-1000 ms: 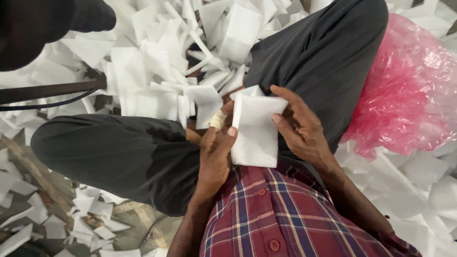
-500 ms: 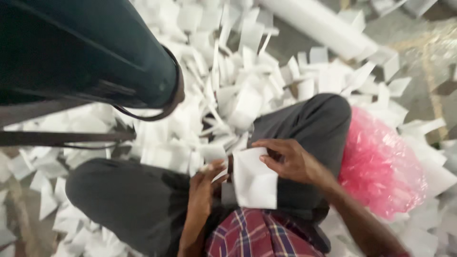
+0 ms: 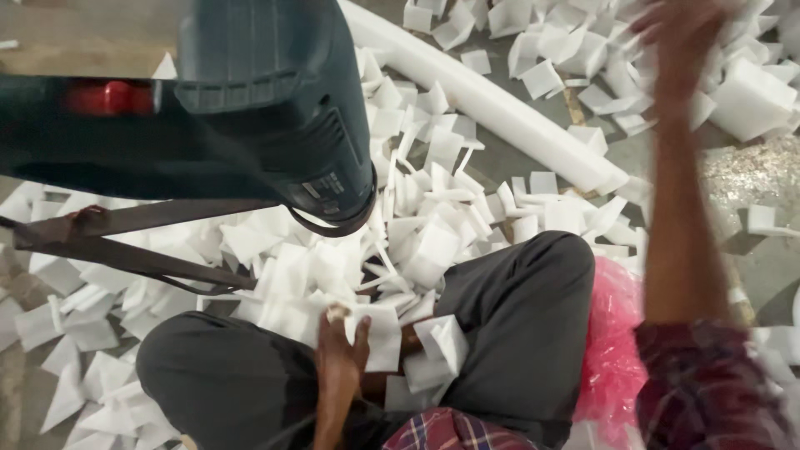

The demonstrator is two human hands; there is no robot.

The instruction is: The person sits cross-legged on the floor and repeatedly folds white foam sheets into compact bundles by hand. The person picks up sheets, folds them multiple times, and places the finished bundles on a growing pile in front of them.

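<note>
While the person sits cross-legged in dark grey trousers [image 3: 517, 333] on the floor, the head view shows the left hand [image 3: 337, 358] low and near, its fingers closed on the edge of a flat white foam sheet piece [image 3: 379, 337] that rests at the lap, touching the loose white foam offcuts [image 3: 417, 233] heaped just beyond the knees. Raised far to the upper right, the right hand [image 3: 679, 33] is blurred (whether it is open or holding anything cannot be told), well apart from the left hand, its forearm running down to a red-and-blue checked sleeve [image 3: 708, 383]. A crumpled pink plastic bag [image 3: 612, 333] lies just beside the right knee. Over the upper left hangs a dark teal heat gun [image 3: 250, 108] on a metal stand [image 3: 125, 242]. A long white foam tube [image 3: 492, 104] lies on the far floor among more scraps.
</note>
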